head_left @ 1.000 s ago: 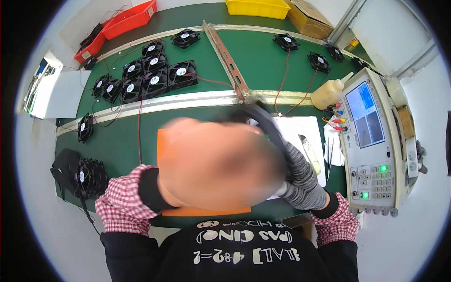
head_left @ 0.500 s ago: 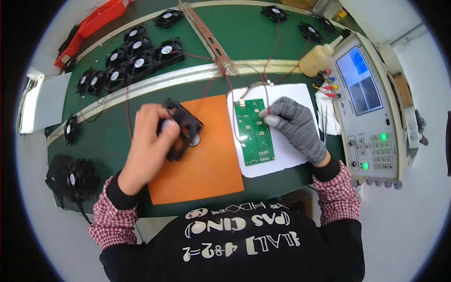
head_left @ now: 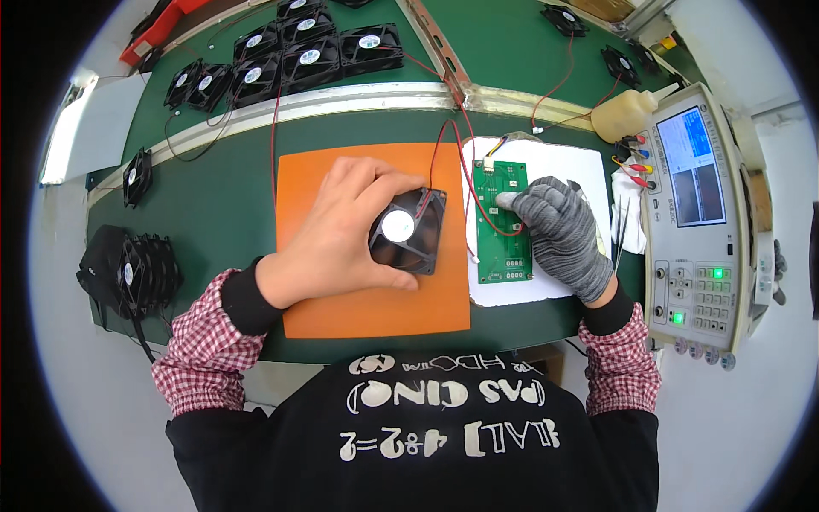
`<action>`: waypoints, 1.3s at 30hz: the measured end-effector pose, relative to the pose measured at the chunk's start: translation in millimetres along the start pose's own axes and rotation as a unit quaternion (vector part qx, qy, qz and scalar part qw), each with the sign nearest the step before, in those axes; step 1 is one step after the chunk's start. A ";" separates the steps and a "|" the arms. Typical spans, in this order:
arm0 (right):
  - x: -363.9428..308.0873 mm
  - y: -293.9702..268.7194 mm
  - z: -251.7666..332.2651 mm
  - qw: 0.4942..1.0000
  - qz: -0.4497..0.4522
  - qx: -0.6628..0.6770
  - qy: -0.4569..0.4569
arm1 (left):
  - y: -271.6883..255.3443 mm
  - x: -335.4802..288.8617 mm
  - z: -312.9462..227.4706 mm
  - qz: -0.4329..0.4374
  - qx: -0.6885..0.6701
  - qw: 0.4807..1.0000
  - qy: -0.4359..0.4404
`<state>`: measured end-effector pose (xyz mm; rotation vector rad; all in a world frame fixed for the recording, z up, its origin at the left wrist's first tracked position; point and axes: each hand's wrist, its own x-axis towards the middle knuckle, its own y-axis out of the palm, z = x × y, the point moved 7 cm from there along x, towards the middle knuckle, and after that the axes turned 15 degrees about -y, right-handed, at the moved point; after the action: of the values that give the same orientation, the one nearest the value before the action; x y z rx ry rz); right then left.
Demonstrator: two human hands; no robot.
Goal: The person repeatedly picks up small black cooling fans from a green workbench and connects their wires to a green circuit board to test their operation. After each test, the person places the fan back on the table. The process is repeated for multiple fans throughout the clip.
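A square black cooling fan [head_left: 429, 224] with a round white centre label lies face up on an orange mat [head_left: 375, 317]. My bare left hand [head_left: 345, 229] grips it, fingers along its far edge and thumb at its near edge. From the fan's far corner a red wire [head_left: 444, 125] arches right, over a green circuit board [head_left: 509, 254]. My right hand [head_left: 559, 229], in a grey glove, is closed above the board's right side. The wire runs in at its curled fingers; the wire's end is hidden there. The board rests on a white sheet [head_left: 570, 286].
Several black fans [head_left: 309, 56] stand at the far left, and more fans [head_left: 149, 273] are stacked at the near left. A tester [head_left: 691, 222] with a lit screen stands right, beside a yellowish bottle [head_left: 625, 115] and tweezers [head_left: 624, 224]. A metal rail [head_left: 439, 44] crosses the back.
My left hand has brought the fan rightward and turned it from tilted to label up on the mat. My right hand stays closed by the board. The whole view has shifted.
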<state>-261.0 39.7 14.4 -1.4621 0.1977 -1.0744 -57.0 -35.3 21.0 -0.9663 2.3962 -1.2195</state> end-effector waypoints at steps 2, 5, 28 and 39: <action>-1.1 0.3 -6.3 0.999 0.004 0.041 0.027 | 0.2 0.7 -1.1 -0.007 -0.003 1.000 0.002; -7.9 1.8 -19.0 0.990 -0.035 0.112 0.078 | -5.6 -0.9 -8.8 -0.056 0.030 0.998 0.017; -20.6 -2.3 -22.7 0.985 -0.093 0.129 0.073 | -75.8 -78.2 -84.5 -0.548 0.214 0.778 0.220; -32.4 -11.1 -37.7 0.873 -0.271 0.299 0.273 | -52.6 174.2 50.0 -0.290 0.267 0.918 -0.036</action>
<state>-310.2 38.1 1.3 -0.6249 -0.1622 -1.8061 -136.3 -205.4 40.9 -1.5309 1.5929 -1.8590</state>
